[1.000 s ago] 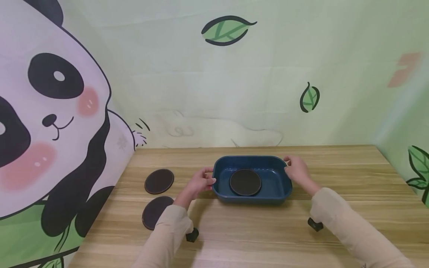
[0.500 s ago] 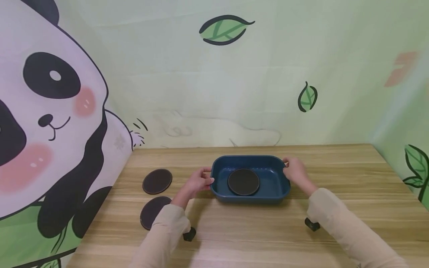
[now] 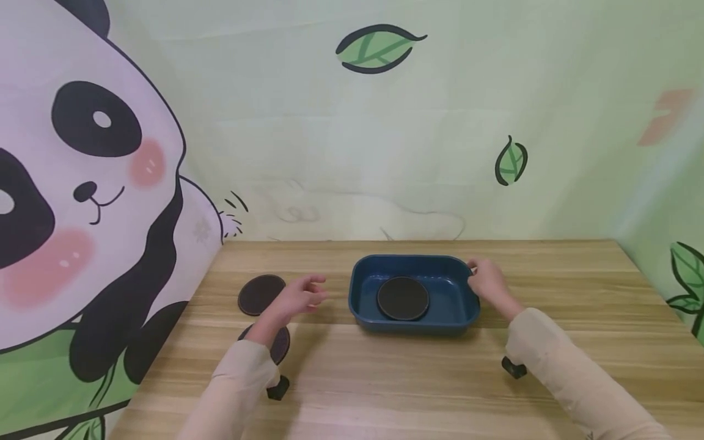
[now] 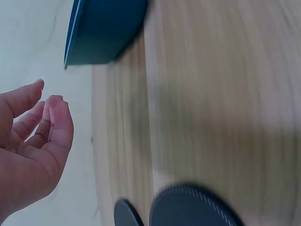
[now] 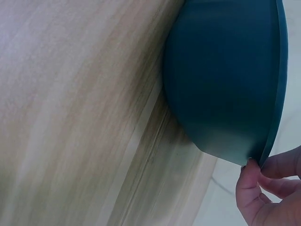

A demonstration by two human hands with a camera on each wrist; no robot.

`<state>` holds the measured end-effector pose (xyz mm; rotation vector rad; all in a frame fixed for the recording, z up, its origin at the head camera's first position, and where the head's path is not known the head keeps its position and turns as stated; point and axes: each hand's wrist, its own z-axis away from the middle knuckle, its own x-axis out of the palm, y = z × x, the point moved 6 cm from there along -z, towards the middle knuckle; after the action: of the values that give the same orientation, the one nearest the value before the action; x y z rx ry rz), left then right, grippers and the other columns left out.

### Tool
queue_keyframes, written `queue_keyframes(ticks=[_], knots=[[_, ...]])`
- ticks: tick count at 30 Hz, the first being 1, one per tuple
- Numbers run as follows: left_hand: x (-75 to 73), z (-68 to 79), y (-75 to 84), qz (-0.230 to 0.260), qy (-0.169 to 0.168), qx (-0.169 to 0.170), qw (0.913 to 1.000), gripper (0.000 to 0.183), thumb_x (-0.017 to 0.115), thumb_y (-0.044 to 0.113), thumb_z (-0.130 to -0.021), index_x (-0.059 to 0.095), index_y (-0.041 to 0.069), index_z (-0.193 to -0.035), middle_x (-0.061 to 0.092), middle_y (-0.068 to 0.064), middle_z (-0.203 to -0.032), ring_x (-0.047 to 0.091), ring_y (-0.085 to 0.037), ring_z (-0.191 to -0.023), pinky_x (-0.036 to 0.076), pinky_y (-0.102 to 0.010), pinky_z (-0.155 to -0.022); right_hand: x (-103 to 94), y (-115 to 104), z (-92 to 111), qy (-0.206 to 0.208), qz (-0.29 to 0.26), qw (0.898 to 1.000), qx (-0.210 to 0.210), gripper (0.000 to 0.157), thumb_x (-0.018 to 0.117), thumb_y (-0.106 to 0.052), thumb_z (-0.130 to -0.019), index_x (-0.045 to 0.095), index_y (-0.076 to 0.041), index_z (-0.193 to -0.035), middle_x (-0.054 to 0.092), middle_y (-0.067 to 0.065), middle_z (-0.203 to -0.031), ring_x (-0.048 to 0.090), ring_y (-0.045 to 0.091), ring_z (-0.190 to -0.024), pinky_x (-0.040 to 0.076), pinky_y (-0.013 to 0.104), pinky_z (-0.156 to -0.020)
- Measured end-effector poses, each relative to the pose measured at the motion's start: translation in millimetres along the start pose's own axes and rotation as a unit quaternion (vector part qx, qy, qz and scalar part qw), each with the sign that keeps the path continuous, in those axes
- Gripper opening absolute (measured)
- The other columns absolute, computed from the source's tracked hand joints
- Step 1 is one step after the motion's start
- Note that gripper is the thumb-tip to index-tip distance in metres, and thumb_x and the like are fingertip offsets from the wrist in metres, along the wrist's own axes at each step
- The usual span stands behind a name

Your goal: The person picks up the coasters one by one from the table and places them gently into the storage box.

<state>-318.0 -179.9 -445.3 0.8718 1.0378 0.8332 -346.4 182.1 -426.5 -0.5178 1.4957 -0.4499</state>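
My left hand was raised over the wooden table, between the blue dish and two coasters, its fingers loosely bent and parted, their tips directed toward the dish's left end but apart from it. The left forearm, in a pale sleeve, ran in obliquely from the lower left; as seen from the head, the wrist and cuff covered part of the nearer coaster, while the farther coaster lay just beyond the back of my hand. My right hand pinched the rim of the dish at its right end, near the far corner, the wrist view showing thumb and finger on either side of the edge. The right forearm, in the matching sleeve, slanted in from the lower right. The dish sat upright on the table, and a third coaster lay inside it, left of centre. Behind the table hung a pale green backdrop printed with leaves and a panda.
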Motion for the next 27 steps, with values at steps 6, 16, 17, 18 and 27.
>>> queue_keyframes(ticks=[6, 16, 17, 18, 27], knots=[[-23.2, 18.4, -12.4, -0.052, 0.019, 0.018, 0.9983, 0.041, 0.055, 0.005, -0.083, 0.044, -0.002, -0.122, 0.051, -0.012, -0.094, 0.054, -0.019, -0.075, 0.049, -0.035, -0.066, 2.1, 2, -1, -0.010, 0.007, 1.000, 0.002, 0.036, 0.045, 0.005, -0.073, 0.051, 0.014, -0.107, 0.057, 0.028, -0.093, 0.054, 0.031, -0.080, 0.046, 0.034, -0.063], [-60.9, 36.9, -26.5, -0.217, 0.082, 0.028, 0.9724, 0.037, 0.062, 0.006, -0.078, 0.053, -0.002, -0.113, 0.059, -0.018, -0.096, 0.056, -0.023, -0.079, 0.048, -0.030, -0.059, 3.8, 3, -2, -0.015, 0.011, 1.000, 0.007, 0.037, 0.045, 0.005, -0.073, 0.051, 0.014, -0.108, 0.058, 0.028, -0.093, 0.056, 0.031, -0.080, 0.046, 0.034, -0.064], [-64.6, 38.5, -28.1, -0.236, 0.087, 0.028, 0.9675, 0.037, 0.063, 0.006, -0.077, 0.054, -0.002, -0.112, 0.060, -0.019, -0.097, 0.057, -0.024, -0.081, 0.048, -0.031, -0.061, 3.7, 3, -2, -0.015, 0.010, 1.000, 0.008, 0.037, 0.045, 0.005, -0.072, 0.051, 0.014, -0.108, 0.058, 0.028, -0.093, 0.056, 0.031, -0.080, 0.047, 0.033, -0.064], [-68.0, 40.2, -29.8, -0.254, 0.090, 0.028, 0.9626, 0.037, 0.063, 0.006, -0.077, 0.054, -0.002, -0.111, 0.060, -0.019, -0.097, 0.057, -0.025, -0.083, 0.048, -0.033, -0.065, 3.8, 3, -3, -0.015, 0.010, 1.000, 0.008, 0.037, 0.045, 0.005, -0.072, 0.051, 0.014, -0.108, 0.058, 0.027, -0.093, 0.056, 0.030, -0.079, 0.046, 0.033, -0.063], [-89.4, 53.4, -43.1, -0.360, 0.097, -0.003, 0.9278, 0.039, 0.062, 0.009, -0.074, 0.054, -0.003, -0.110, 0.060, -0.023, -0.102, 0.056, -0.035, -0.093, 0.044, -0.046, -0.078, 2.3, 2, -3, -0.018, 0.003, 1.000, 0.006, 0.037, 0.044, 0.005, -0.072, 0.050, 0.015, -0.107, 0.057, 0.026, -0.090, 0.054, 0.028, -0.075, 0.045, 0.029, -0.059]])
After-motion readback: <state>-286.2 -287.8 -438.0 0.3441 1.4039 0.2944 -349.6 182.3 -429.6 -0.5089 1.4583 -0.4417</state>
